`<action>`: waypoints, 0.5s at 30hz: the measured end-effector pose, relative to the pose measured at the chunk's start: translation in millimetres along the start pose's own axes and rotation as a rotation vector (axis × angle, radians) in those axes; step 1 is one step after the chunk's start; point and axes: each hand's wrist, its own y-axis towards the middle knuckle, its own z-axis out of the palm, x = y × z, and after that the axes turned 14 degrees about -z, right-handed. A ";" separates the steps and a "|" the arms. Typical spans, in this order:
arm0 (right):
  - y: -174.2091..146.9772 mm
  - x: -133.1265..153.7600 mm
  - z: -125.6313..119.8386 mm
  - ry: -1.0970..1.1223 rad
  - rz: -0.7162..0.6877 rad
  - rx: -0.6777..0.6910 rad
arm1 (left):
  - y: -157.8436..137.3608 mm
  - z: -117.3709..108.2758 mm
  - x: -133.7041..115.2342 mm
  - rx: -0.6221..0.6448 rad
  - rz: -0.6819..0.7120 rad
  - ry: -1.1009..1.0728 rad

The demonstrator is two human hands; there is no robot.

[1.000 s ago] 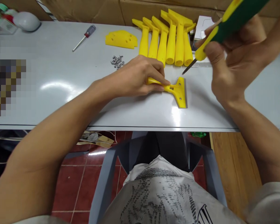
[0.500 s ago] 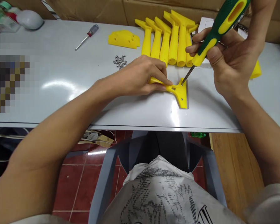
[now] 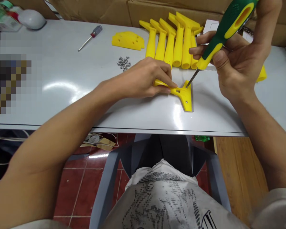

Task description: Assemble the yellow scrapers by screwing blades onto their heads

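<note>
My left hand [image 3: 154,78] is closed round the handle of a yellow scraper [image 3: 186,95], pressing it flat on the table. A thin blade edge shows along the scraper's right side. Two screw spots sit on its head. In my right hand [image 3: 238,60] is a green and yellow screwdriver [image 3: 213,47], tilted, its tip at the upper screw spot. Thumb and fingers pinch its handle. A pile of small screws [image 3: 124,63] lies just beyond my left wrist.
Several yellow scraper handles [image 3: 178,41] stand in a row at the back against brown cardboard [image 3: 152,12]. To their left lie a yellow plate with holes [image 3: 128,40] and a smaller screwdriver [image 3: 90,37]. A white rounded object [image 3: 31,19] is at the far left.
The view has shifted very slightly. Both hands keep their hold, and the screwdriver tip stays at the scraper's upper screw spot.
</note>
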 end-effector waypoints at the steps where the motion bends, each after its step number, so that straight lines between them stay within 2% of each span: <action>1: 0.8 2.3 0.8 0.008 0.024 -0.013 | 0.1 0.0 0.2 -0.001 0.003 0.001; 6: -0.7 7.0 0.4 0.039 -0.016 0.003 | -0.1 -0.3 1.4 -0.003 0.005 0.020; 9: -1.6 6.1 -1.0 0.002 0.036 -0.018 | -0.5 -0.5 1.4 0.001 0.006 0.013; 11: -2.0 -2.3 -2.1 0.000 0.036 -0.019 | -0.9 -0.4 1.0 -0.002 0.011 0.016; 15: -4.6 -37.7 -5.2 0.052 -0.112 -0.034 | -1.8 -0.4 -0.2 0.001 0.003 0.051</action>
